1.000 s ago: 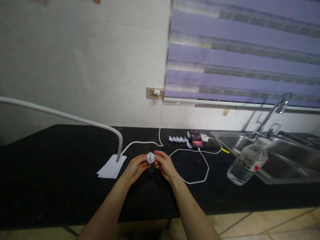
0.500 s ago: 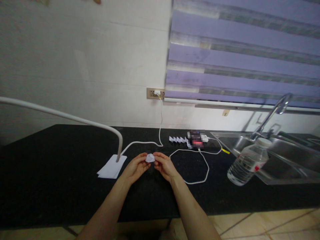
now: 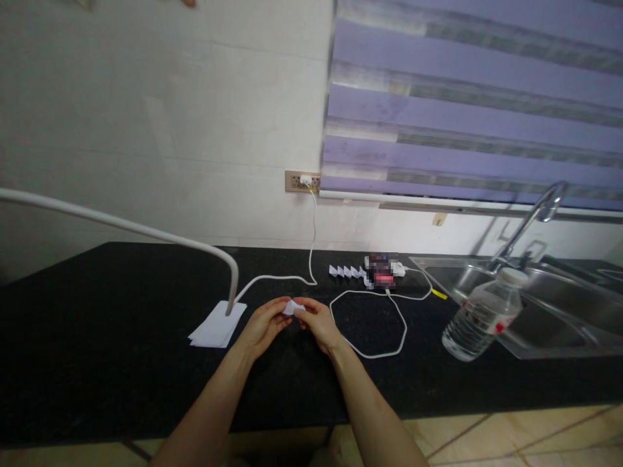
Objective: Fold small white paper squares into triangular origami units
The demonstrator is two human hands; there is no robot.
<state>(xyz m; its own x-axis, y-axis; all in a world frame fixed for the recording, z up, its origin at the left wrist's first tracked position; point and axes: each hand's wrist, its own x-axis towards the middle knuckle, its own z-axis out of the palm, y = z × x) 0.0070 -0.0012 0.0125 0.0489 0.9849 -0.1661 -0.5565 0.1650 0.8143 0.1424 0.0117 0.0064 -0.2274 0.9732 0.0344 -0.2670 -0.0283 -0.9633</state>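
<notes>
Both of my hands pinch a small folded white paper piece (image 3: 293,307) just above the black countertop (image 3: 97,324). My left hand (image 3: 263,325) grips its left side with thumb and fingers closed. From the right, my right hand (image 3: 317,322) pinches the same piece, fingers curled. To the left lies a small stack of white paper sheets (image 3: 217,325), partly under a white lamp stem (image 3: 146,231). A row of small folded paper pieces (image 3: 346,271) sits farther back.
A white cable (image 3: 384,324) loops on the counter right of my hands and runs up to a wall socket (image 3: 302,181). A clear plastic bottle (image 3: 481,314) leans by the steel sink (image 3: 559,305) with a tap (image 3: 530,220). A blurred small device (image 3: 381,270) sits at the back.
The paper piece has been pressed flatter and smaller between my fingertips, and my right hand has shifted slightly left over it.
</notes>
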